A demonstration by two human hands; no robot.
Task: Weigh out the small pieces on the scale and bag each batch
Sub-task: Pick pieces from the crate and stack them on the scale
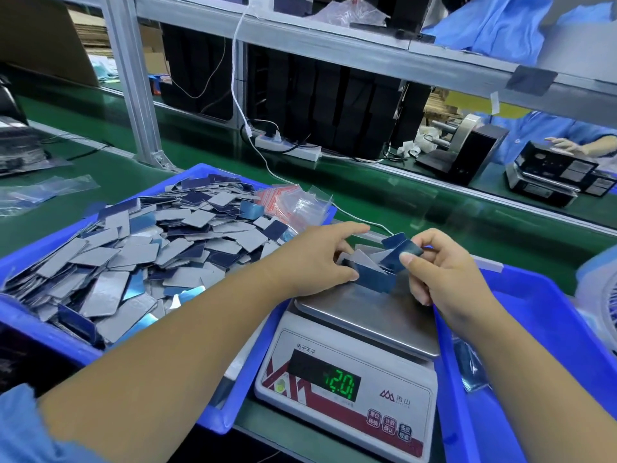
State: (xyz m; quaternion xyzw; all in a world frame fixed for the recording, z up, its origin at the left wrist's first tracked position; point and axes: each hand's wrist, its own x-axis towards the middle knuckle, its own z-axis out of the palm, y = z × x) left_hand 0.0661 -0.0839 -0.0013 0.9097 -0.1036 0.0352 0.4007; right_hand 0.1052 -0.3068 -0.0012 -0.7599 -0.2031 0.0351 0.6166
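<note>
A white electronic bench scale (347,372) with a brushed steel weighing pan (374,309) stands on the green work surface (384,198) between two blue plastic trays; its green digits read about 2.01. The left-hand blue plastic tray (30,322) holds a deep heap of small flat rectangular pieces (133,252), grey on one face and dark or glossy blue on the other. At that tray's far corner lies a bundle of small clear zip bags with red seal strips (293,205).

Over the far part of the pan, a small batch of the same blue and grey pieces (377,269) is gathered between both hands. The left hand (317,259) grips the batch from the left, thumb below and forefinger extended over it. The right hand (444,265) pinches two blue pieces (404,248) at the batch's right edge between thumb and curled fingers. The right-hand blue plastic tray (541,315) holds a filled clear bag (474,369) just beside the scale.
</note>
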